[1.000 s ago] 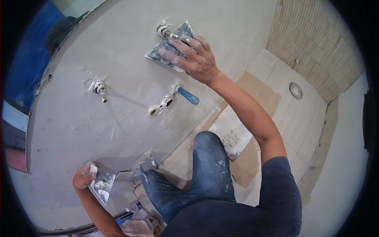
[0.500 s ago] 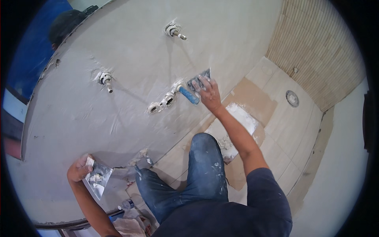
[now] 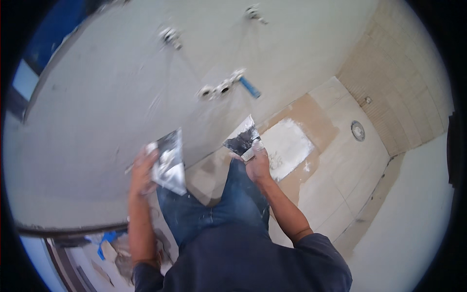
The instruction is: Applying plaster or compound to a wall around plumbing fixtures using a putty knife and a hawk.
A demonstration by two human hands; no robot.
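My left hand [image 3: 142, 171], a little smeared by motion, grips a broad metal putty knife [image 3: 170, 148] with pale plaster on its blade. Close by on the right, my right hand [image 3: 259, 164] is closed round a second putty knife [image 3: 247, 130], whose blade carries plaster smears and dark reflections. The two blades are apart, above my knees. Beyond them is the smooth grey plastered wall [image 3: 121, 102]. A blue pipe stub [image 3: 250, 87] sticks out of it, beside a row of rough pipe openings [image 3: 214, 91]. Neither blade appears to touch the wall.
Two metal pipe fittings [image 3: 170, 37] [image 3: 254, 13] jut from the wall higher up. On the tiled floor to the right lie brown cardboard [image 3: 318, 119] and a white plaster-covered sheet [image 3: 287, 141]. A round drain [image 3: 358, 130] sits farther right. Bags and debris [image 3: 119, 250] lie at lower left.
My right hand has come down from beside the blue pipe stub, away from the wall. My left hand has risen and moved right with its putty knife. The view has shifted too.
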